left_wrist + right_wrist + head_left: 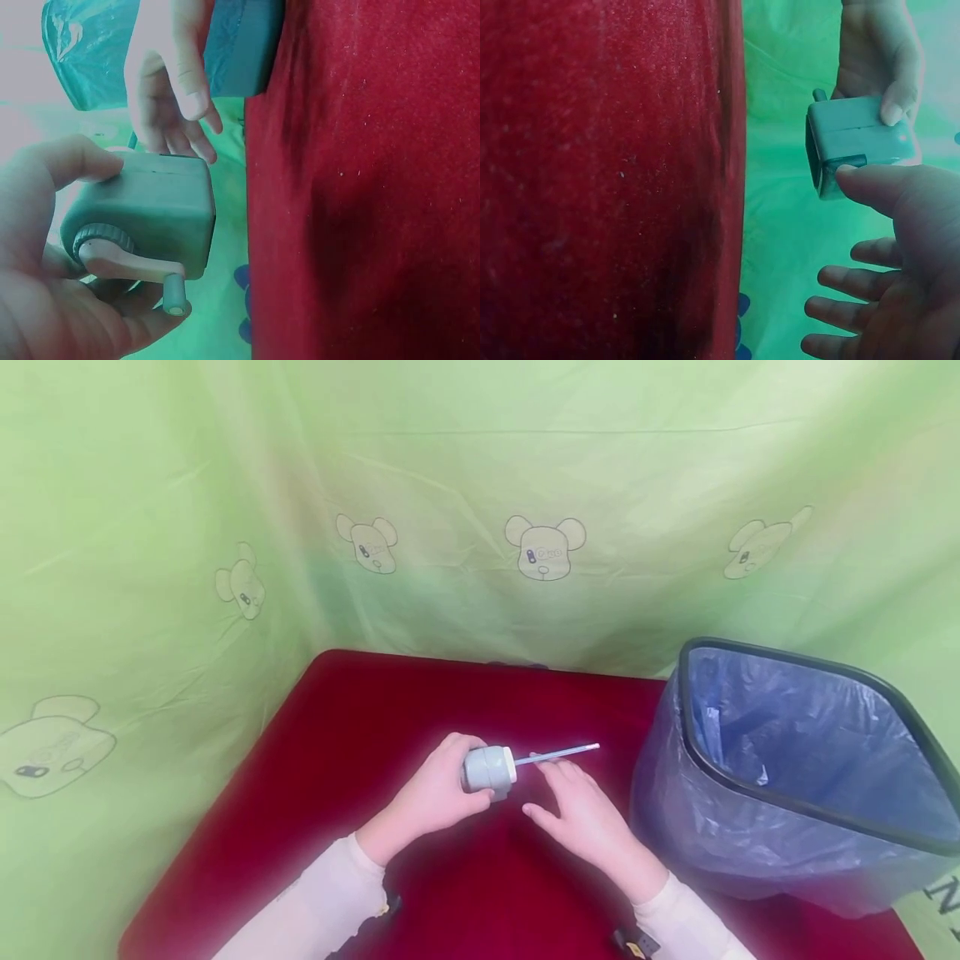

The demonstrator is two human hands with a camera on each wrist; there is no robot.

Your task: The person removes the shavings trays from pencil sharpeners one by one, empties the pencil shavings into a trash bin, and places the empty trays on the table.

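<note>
The left hand [431, 793] is curled round a small grey pencil sharpener [489, 768], thumb on the near side. The sharpener is held up over the middle of the worktop [352, 718]. In the left wrist view, a crank [131, 262] shows on the end away from the pencil, and no fingers are turning it.

A thin blue pencil [558, 754] pokes out of the sharpener to the right. The right hand [588, 818] is beside it, loosely spread and pinching nothing. Its fingers are so near the pencil that I cannot tell if they touch.

My guess is that this is the sharpening part, with the pencil in its hole. The next move seems to need a tight left hold, with the right hand either going to the crank or pinching the pencil.

Farther right is a big bin [825, 815] with a bluish bag [757, 843]. Green cloth [465, 468] with bear faces hangs behind.
</note>
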